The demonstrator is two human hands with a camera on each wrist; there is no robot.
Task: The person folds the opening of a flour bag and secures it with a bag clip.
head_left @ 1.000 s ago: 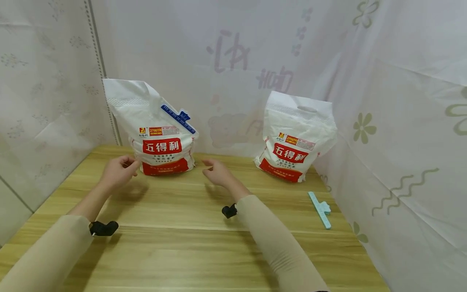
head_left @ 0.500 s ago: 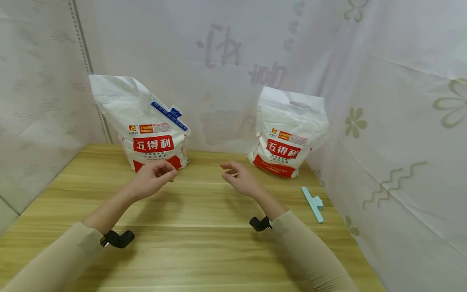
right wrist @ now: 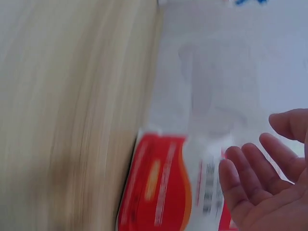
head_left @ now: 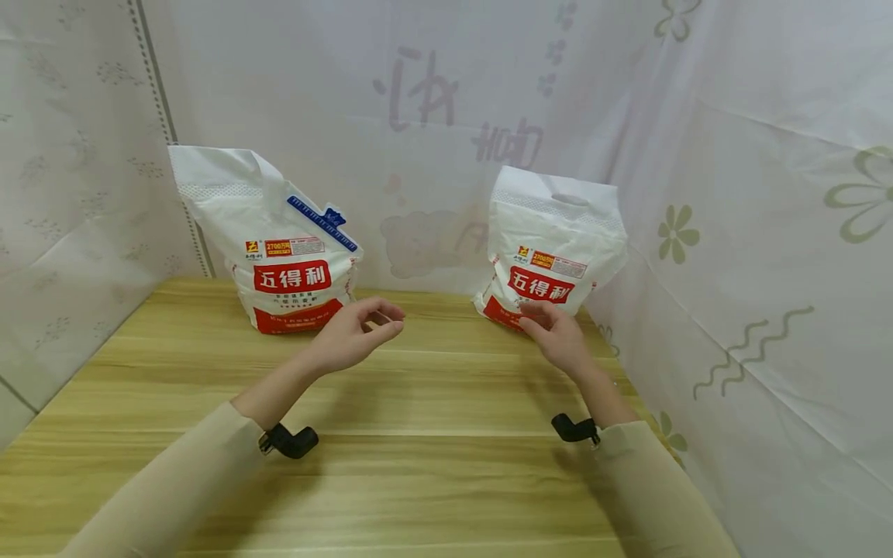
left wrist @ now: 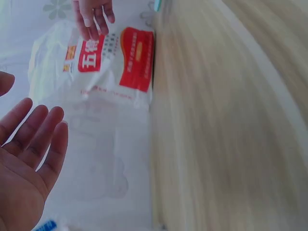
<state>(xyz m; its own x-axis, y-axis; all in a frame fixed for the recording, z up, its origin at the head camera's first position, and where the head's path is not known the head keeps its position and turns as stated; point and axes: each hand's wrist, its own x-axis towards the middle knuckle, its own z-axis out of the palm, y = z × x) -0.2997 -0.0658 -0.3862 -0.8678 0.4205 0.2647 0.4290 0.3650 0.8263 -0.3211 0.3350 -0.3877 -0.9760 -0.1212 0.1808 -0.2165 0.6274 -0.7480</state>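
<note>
My left hand [head_left: 356, 333] is in the air over the table, just right of the left flour bag, its fingers loosely bent around nothing. My right hand [head_left: 558, 337] hovers in front of the right flour bag [head_left: 551, 225], overlapping its red lower part; the right wrist view shows the fingers [right wrist: 255, 178] relaxed and holding nothing. The left flour bag [head_left: 279, 225] stands upright at the back, its top corner folded down under a blue sealing clip [head_left: 324, 223]. The right bag's top, with a handle slot, stands unfolded. The light-blue clip is hidden behind my right arm in the head view.
The wooden table [head_left: 418, 480] reaches back to a patterned white curtain [head_left: 432, 77], which also hangs close along the right side. A sliver of light-blue clip [left wrist: 158, 5] shows at the top of the left wrist view.
Both hands have moved to the right, away from the left flour bag; the right hand is now before the right bag. The view has turned slightly right. Both bags stay put.
</note>
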